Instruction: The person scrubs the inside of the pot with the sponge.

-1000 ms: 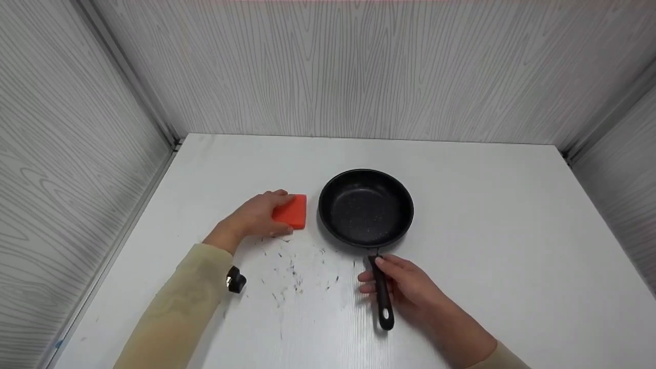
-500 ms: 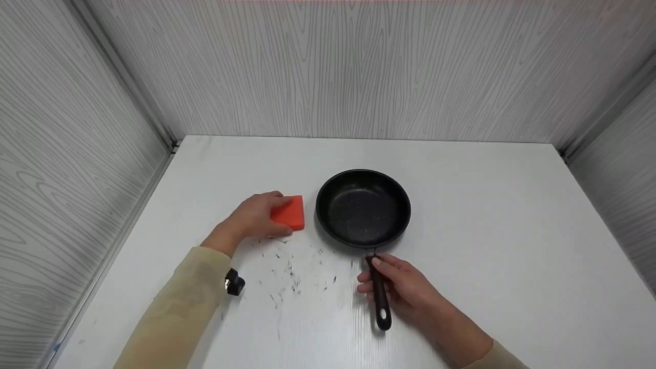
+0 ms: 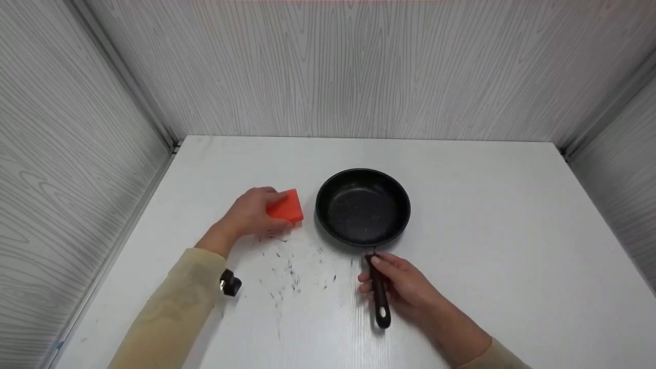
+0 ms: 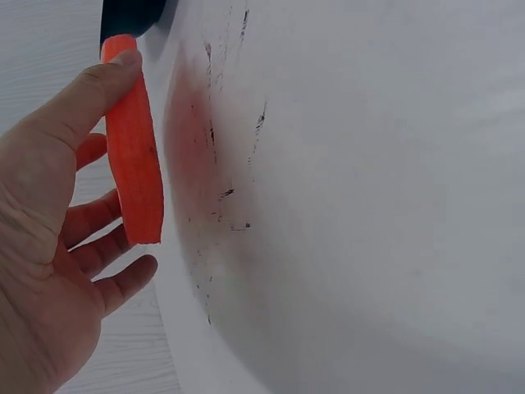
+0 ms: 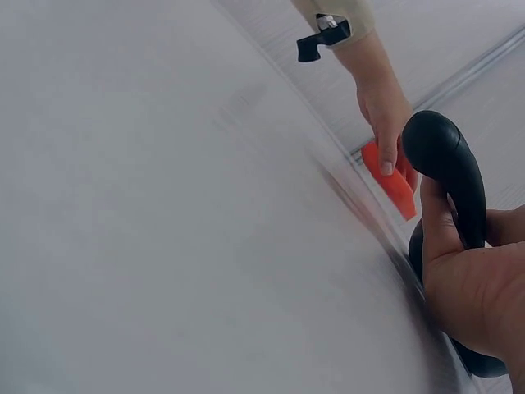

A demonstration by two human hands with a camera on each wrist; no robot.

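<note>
An orange-red sponge is pinched by my left hand, thumb on one face and fingers on the other. In the left wrist view the sponge shows edge-on, lifted off the table with a reddish reflection beneath. To its right stands a black frying pan, its dark interior facing up. My right hand grips the pan's handle, thumb on top near the pan body and fingers wrapped underneath. The right wrist view shows the handle close up, with the sponge beyond it.
Dark scuff marks spot the white table between the two hands. Pale wood-grain panels enclose the table at the back and both sides. A small black camera sits at the left sleeve.
My left hand has raised the sponge off the table and tilted it, drawing slightly left. My right hand and the pan have stayed nearly in place.
</note>
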